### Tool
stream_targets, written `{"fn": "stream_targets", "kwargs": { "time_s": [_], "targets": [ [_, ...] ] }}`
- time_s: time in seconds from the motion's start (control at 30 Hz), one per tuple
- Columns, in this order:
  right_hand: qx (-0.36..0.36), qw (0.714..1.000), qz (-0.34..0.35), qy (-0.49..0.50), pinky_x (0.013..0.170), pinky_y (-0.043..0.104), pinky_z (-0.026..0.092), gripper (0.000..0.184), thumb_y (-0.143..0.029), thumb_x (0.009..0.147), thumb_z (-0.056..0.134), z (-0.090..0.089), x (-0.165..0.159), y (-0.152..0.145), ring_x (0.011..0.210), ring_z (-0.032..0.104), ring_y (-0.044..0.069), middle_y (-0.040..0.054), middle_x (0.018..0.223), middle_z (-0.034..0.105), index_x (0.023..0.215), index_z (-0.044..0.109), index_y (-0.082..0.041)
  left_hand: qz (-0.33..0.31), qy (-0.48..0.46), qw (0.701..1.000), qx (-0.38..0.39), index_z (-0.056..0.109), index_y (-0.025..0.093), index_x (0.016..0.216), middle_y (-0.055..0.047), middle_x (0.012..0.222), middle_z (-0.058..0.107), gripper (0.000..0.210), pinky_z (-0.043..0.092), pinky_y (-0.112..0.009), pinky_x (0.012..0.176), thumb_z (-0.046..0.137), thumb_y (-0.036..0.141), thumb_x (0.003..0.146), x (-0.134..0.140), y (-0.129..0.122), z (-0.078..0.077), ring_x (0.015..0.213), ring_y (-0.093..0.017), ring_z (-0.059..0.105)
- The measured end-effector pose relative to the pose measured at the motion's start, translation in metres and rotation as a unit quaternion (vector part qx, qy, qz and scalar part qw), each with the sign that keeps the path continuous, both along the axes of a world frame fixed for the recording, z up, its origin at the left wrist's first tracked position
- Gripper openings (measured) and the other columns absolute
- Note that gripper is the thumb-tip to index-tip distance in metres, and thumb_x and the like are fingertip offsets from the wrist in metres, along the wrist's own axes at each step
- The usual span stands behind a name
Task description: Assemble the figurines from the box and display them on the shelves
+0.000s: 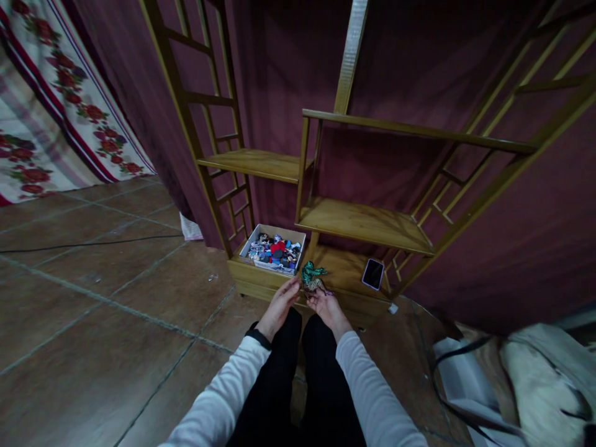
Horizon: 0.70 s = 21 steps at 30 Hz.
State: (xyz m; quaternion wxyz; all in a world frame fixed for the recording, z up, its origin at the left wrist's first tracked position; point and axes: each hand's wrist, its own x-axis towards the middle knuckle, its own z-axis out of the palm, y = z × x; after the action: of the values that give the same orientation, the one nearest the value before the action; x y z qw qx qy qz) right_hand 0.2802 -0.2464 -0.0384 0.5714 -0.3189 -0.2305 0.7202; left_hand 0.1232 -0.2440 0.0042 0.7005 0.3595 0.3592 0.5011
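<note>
In front of my knees I hold a small shiny figure-like piece (313, 279), green at the top and bronze with dark stripes lower down; its exact kind cannot be made out. My right hand (328, 308) pinches its lower end between thumb and fingers. At its left edge, the fingertips of my left hand (282, 304) close against it. Just beyond my left hand, an open white cardboard box (255, 237) stands on the lowest shelf, filled with many small colourful pieces, among them a red one (278, 246).
A wooden shelf unit (365, 226) with stepped boards stands ahead, before a dark red curtain (274, 74). A phone or tablet (373, 274) lies on its bottom board (342, 268). Bags (544, 366) rest at right on the tiled floor (116, 335). A cable (93, 244) crosses the left side.
</note>
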Motion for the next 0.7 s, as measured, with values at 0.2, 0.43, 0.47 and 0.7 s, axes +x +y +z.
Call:
{"fn": "stream_targets", "kwargs": {
  "time_s": [0.2, 0.43, 0.47, 0.7],
  "targets": [
    [0.000, 0.998, 0.049, -0.033, 0.062, 0.026, 0.048, 0.021, -0.033, 0.071, 0.069, 0.005, -0.005, -0.003, 0.048, 0.049, 0.007, -0.0004, 0.069, 0.066, 0.082, 0.063, -0.017, -0.051, -0.041, 0.998, 0.018, 0.069, 0.014, 0.086, -0.008, 0.087, 0.069, 0.030, 0.043, -0.030, 0.080, 0.075, 0.033, 0.064, 0.008, 0.000, 0.000, 0.083, -0.018, 0.062],
    [0.009, 0.997, -0.047, -0.063, 0.069, 0.027, 0.050, 0.027, -0.034, 0.069, 0.070, 0.007, -0.006, -0.004, 0.063, 0.060, 0.011, 0.0027, 0.088, 0.070, 0.090, 0.064, -0.019, -0.022, 0.035, 0.998, 0.038, 0.067, 0.013, 0.090, -0.007, 0.085, 0.069, 0.036, 0.042, -0.026, 0.071, 0.075, 0.037, 0.063, 0.005, 0.012, 0.006, 0.077, -0.016, 0.060],
    [0.010, 0.996, -0.068, -0.059, 0.071, 0.028, 0.051, 0.026, -0.031, 0.069, 0.070, 0.007, -0.005, -0.004, 0.067, 0.062, 0.012, 0.0029, 0.091, 0.070, 0.091, 0.064, -0.020, -0.015, 0.048, 0.998, 0.039, 0.067, 0.013, 0.090, -0.006, 0.082, 0.068, 0.037, 0.041, -0.025, 0.068, 0.074, 0.038, 0.063, 0.004, 0.014, 0.007, 0.073, -0.015, 0.059],
    [0.023, 0.994, -0.099, -0.049, 0.079, 0.032, 0.052, 0.030, -0.029, 0.070, 0.069, 0.002, -0.004, -0.005, 0.077, 0.065, 0.015, 0.0027, 0.087, 0.070, 0.098, 0.064, -0.021, 0.018, 0.119, 0.990, 0.070, 0.064, 0.013, 0.084, -0.001, 0.067, 0.062, 0.036, 0.036, -0.021, 0.055, 0.073, 0.043, 0.064, 0.003, 0.018, 0.007, 0.056, -0.009, 0.050]
  ]
}}
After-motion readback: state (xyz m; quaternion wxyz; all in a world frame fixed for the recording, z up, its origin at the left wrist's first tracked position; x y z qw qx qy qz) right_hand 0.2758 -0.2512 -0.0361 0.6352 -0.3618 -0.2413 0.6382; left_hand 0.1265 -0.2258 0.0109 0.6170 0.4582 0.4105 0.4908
